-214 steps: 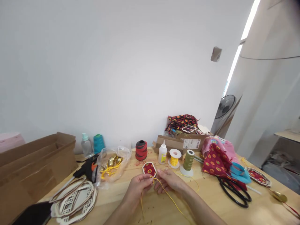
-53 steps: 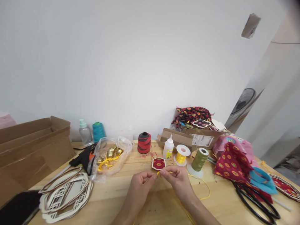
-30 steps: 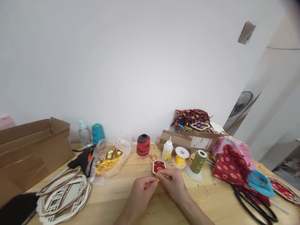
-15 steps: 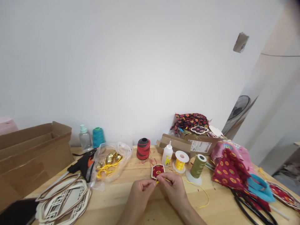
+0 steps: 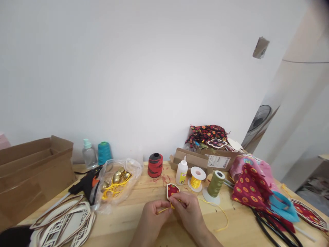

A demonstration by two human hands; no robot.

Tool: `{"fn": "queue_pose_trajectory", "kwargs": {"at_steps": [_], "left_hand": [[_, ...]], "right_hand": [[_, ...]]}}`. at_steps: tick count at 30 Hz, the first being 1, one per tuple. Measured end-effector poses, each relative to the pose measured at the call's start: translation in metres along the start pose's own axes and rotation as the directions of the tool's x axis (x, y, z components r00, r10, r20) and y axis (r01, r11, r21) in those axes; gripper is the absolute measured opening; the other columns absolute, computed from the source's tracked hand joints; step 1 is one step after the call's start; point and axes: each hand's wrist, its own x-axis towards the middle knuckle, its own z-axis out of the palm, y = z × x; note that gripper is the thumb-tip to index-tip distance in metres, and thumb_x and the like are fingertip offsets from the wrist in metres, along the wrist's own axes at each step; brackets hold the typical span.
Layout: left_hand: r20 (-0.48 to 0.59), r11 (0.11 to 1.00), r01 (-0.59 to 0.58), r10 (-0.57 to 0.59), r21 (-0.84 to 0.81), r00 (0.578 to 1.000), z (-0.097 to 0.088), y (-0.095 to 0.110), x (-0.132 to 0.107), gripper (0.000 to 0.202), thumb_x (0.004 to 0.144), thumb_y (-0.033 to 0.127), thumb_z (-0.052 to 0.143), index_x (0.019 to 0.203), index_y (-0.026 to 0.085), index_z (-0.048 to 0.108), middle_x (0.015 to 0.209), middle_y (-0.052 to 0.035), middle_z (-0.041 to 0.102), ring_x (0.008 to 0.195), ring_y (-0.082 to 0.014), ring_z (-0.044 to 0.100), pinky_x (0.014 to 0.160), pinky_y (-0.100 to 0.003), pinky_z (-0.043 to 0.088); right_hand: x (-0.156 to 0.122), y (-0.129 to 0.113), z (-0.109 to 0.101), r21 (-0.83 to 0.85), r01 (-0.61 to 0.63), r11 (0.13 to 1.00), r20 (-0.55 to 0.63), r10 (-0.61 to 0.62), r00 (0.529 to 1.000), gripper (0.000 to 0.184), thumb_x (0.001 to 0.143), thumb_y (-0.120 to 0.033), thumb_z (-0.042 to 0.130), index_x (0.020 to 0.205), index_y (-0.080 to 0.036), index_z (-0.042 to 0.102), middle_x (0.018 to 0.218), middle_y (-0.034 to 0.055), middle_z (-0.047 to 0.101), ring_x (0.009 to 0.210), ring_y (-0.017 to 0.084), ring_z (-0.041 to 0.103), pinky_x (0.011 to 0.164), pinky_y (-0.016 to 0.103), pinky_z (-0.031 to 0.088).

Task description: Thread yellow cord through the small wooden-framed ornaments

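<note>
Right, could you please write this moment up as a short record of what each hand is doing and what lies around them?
left hand: pinches the yellow cord
right hand: fingers on the same cord at the small red patterned piece
nearby: yellow cord spool, green thread cone, glue bottle
rest: plastic bag of gold ornaments, glue gun, cardboard box

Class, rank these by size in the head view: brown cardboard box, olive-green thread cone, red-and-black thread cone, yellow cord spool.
The brown cardboard box is largest. The olive-green thread cone and red-and-black thread cone look alike, unranked. The yellow cord spool is smallest.
</note>
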Motion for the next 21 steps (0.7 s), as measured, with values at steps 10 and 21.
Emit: {"fn": "queue_pose_trajectory", "kwargs": {"at_steps": [10,21], "left_hand": [[-0.055,0.998,0.02,-0.023,-0.055,0.998,0.0,-0.009,0.002,0.023,0.059,0.029,0.061,0.072,0.012,0.069,0.066,-0.0042,0.069,0.061,-0.0174,0.058,0.059,-0.025,0.043],[-0.021,0.999,-0.029,0.028,-0.044,0.999,-0.004,-0.011,0.005,0.025,0.06,0.033,0.061,0.076,0.016,0.07,0.07,-0.0041,0.071,0.073,-0.022,0.061,0.067,-0.028,0.046]], "right_hand": [[0.001,0.001,0.003,-0.003,-0.029,1.0,-0.045,0.029,0.999,0.027,0.076,-0.025,0.047,0.054,-0.017,0.059,0.046,-0.0023,0.048,0.046,0.01,0.042,0.046,0.019,0.03],[0.003,-0.003,0.0,0.047,-0.028,0.999,-0.064,0.031,0.997,0.025,0.076,-0.024,0.048,0.055,-0.016,0.06,0.047,-0.0018,0.05,0.046,0.01,0.043,0.045,0.019,0.032]]}}
